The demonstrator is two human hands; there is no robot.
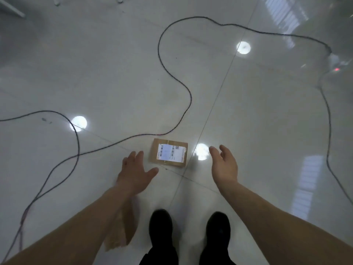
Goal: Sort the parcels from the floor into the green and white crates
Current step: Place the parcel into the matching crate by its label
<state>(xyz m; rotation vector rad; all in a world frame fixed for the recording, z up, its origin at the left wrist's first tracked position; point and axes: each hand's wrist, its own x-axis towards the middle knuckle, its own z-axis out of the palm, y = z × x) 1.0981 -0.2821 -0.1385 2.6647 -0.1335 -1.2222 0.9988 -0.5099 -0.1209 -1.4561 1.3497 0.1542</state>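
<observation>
A small brown cardboard parcel [168, 152] with a white shipping label lies flat on the glossy floor, straight ahead of my feet. My left hand [134, 172] hovers just to its left, fingers spread and straight, holding nothing. My right hand [224, 164] is to the parcel's right, palm turned inward, fingers relaxed and empty. Neither hand touches the parcel. A second brown parcel [122, 228] lies under my left forearm, mostly hidden and blurred. No crate is in view.
A long black cable [188, 88] loops across the white tiled floor behind the parcel and off to both sides. My black shoes [161, 226] stand below the parcel. White furniture legs [13, 9] show at the top left.
</observation>
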